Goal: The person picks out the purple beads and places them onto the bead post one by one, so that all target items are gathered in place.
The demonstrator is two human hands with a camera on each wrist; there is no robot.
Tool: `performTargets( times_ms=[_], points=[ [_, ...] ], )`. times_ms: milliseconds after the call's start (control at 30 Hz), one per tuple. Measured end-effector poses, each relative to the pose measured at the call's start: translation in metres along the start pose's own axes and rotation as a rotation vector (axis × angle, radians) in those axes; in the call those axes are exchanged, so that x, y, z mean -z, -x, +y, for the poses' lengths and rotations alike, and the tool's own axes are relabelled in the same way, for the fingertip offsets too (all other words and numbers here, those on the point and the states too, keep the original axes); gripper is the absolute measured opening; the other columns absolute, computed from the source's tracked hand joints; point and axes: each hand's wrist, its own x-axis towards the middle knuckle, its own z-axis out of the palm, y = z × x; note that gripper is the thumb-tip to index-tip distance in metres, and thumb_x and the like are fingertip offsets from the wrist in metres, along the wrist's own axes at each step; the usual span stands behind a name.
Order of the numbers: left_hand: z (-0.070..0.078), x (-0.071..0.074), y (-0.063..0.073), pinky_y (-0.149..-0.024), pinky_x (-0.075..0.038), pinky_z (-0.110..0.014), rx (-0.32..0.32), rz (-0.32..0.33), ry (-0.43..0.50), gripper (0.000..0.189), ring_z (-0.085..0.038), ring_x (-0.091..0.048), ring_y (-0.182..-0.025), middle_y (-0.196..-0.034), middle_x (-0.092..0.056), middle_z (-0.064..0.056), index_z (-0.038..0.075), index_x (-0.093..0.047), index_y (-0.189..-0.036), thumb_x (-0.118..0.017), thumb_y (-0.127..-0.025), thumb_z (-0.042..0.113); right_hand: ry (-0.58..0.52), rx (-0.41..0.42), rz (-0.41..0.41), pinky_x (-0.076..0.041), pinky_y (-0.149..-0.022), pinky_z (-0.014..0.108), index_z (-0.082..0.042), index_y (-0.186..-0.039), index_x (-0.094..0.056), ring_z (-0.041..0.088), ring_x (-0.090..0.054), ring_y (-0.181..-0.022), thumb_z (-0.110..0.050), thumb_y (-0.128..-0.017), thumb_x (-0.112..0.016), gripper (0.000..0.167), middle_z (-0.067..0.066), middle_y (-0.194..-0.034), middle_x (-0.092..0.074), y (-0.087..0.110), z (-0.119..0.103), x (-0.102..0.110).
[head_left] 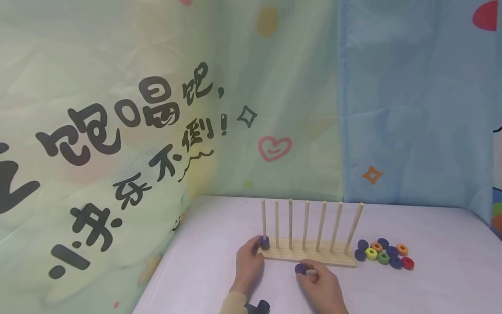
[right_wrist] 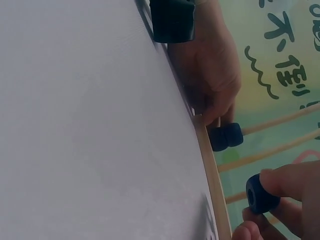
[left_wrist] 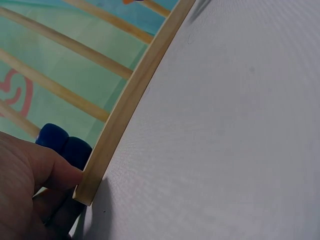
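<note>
A wooden peg stand (head_left: 310,257) with a row of several upright pegs lies on the table. On its leftmost peg sit two dark blue beads (right_wrist: 226,137), stacked at the bottom. My left hand (head_left: 249,264) grips the left end of the base, thumb at the front edge in the left wrist view (left_wrist: 22,182); its other fingers are partly hidden. In front of the base, my right hand (head_left: 323,285) pinches one dark blue bead (right_wrist: 261,194) between thumb and fingers, apart from the pegs. The bead's hole shows in the right wrist view.
Right of the stand lies a loose group of beads: several blue ones (head_left: 395,262), two orange (head_left: 401,249), a yellow (head_left: 371,254), a green (head_left: 383,258) and a red (head_left: 408,263). A printed curtain (head_left: 274,174) hangs behind the white table (head_left: 443,288).
</note>
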Motion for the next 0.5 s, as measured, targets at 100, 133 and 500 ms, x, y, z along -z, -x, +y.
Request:
performTargets(
  times_ms=[100, 133, 500],
  points=[
    [0.0, 0.0, 0.0, -0.107, -0.042, -0.05, -0.002, 0.001, 0.006, 0.057, -0.035, -0.057, -0.123, -0.126, -0.065, -0.014, 0.006, -0.064, -0.126, -0.058, -0.071, -0.008, -0.02, 0.04, 0.005, -0.043, -0.056, 0.021, -0.016, -0.115, -0.068, 0.006, -0.051, -0.061, -0.015, -0.08, -0.075, 0.035, 0.0, -0.104, -0.069, -0.001, -0.004, -0.001],
    [0.0, 0.0, 0.0, -0.107, -0.042, -0.051, -0.001, 0.001, 0.007, 0.057, -0.035, -0.056, -0.123, -0.126, -0.065, -0.014, 0.006, -0.064, -0.126, -0.058, -0.071, -0.008, -0.021, 0.048, 0.007, -0.043, -0.055, 0.021, -0.016, -0.115, -0.068, 0.005, -0.05, -0.06, -0.015, -0.08, -0.076, 0.036, 0.0, -0.103, -0.069, -0.002, -0.006, -0.001],
    [-0.002, -0.001, 0.0, -0.108, -0.041, -0.051, 0.015, -0.006, 0.012, 0.057, -0.034, -0.056, -0.124, -0.127, -0.065, -0.013, 0.008, -0.063, -0.126, -0.058, -0.071, -0.007, -0.074, 0.138, 0.004, -0.044, -0.05, 0.019, -0.013, -0.112, -0.068, 0.005, -0.052, -0.058, -0.013, -0.08, -0.077, 0.033, 0.001, -0.101, -0.07, -0.014, -0.027, -0.002]
  ],
)
